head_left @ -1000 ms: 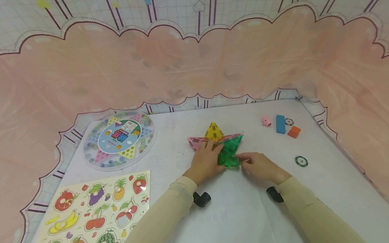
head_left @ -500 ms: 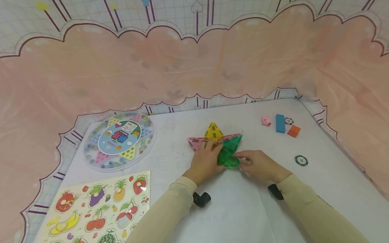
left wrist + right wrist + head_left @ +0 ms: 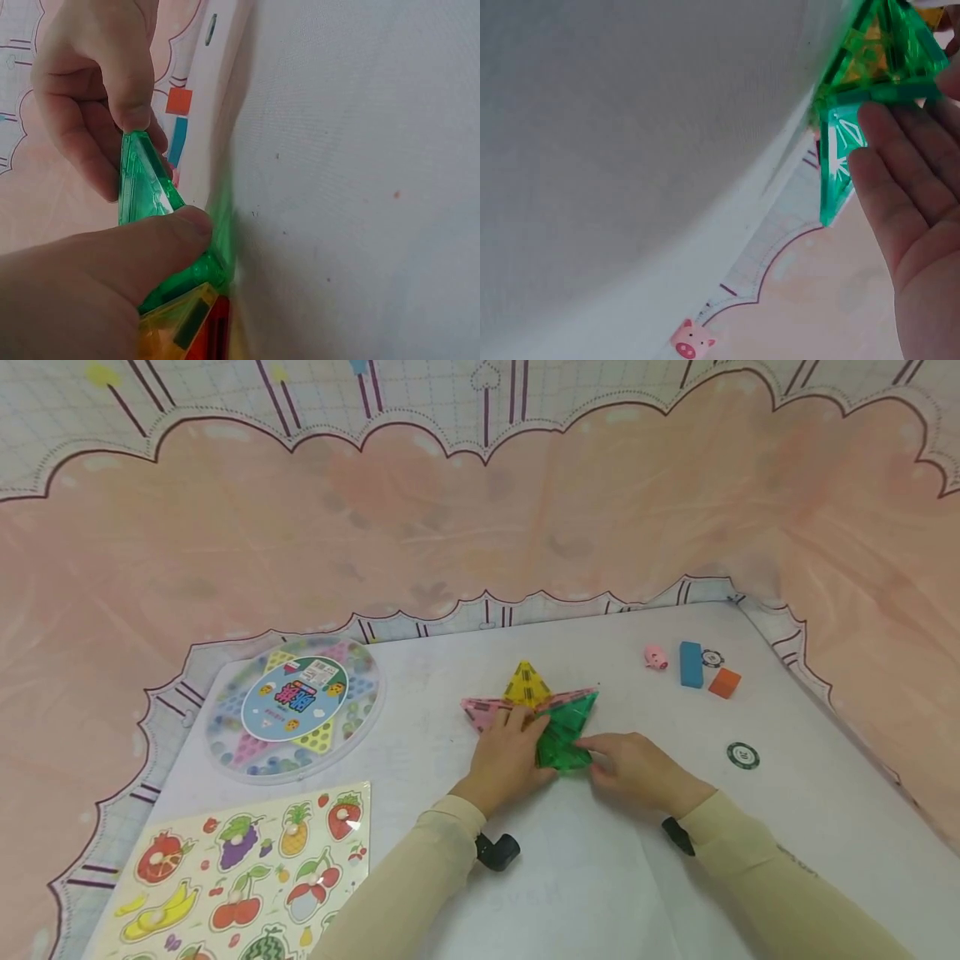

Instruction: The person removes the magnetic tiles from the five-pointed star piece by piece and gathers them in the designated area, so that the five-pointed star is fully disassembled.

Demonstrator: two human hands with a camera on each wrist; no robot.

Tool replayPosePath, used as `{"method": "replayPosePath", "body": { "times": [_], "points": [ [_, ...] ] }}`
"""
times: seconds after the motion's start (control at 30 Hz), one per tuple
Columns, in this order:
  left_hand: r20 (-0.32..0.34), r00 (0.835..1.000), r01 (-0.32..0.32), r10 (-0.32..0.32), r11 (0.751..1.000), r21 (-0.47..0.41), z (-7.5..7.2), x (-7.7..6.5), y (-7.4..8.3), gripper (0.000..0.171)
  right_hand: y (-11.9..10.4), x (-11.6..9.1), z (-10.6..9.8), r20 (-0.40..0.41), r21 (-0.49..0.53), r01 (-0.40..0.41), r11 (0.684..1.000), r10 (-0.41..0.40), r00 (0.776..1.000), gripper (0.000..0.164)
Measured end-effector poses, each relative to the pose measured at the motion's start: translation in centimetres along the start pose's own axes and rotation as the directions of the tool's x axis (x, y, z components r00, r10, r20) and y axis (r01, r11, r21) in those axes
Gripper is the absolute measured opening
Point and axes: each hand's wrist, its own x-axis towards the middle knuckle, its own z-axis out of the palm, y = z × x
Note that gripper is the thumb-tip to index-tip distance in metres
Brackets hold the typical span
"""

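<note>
The translucent magnetic-tile star [image 3: 561, 717] on the white surface [image 3: 637, 877] looks light, stiff and slick, likely to split at its seams, so I'd take it by the edges of its green lower point [image 3: 570, 757]. The left hand [image 3: 508, 756] has its fingers bent over the centre; the right hand [image 3: 637, 768] pinches that point, fingers nearly together. Since a second ago, those have crept slightly inward, the star seemingly unmoved.
</note>
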Motion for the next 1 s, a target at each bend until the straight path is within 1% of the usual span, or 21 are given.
{"method": "replayPosePath", "body": {
  "times": [0.17,0.47,0.6,0.73,1.0],
  "points": [
    [-0.001,1.0,0.003,-0.003,1.0,-0.005,0.09,0.06,0.0,0.077,-0.02,0.11,0.25,-0.07,-0.04,0.0,0.999,-0.003,0.998,0.033],
    [-0.005,1.0,0.0,0.0,1.0,-0.001,0.15,0.04,-0.07,0.077,-0.15,0.34,0.65,-0.119,-0.053,-0.008,0.999,0.002,0.993,0.029],
    [-0.006,1.0,-0.002,0.002,1.0,0.005,0.17,0.05,-0.09,0.077,-0.32,0.54,0.71,-0.127,-0.038,-0.05,0.998,0.045,0.991,0.026],
    [-0.003,1.0,-0.001,0.001,1.0,0.009,0.13,0.03,-0.04,0.078,-0.44,0.56,0.64,-0.117,-0.028,-0.08,0.996,0.076,0.99,0.025],
    [0.0,1.0,0.007,-0.007,1.0,-0.001,0.06,-0.04,0.02,0.076,-0.27,0.43,0.58,-0.119,-0.026,-0.087,0.996,0.083,0.989,0.025]
  ]
}}
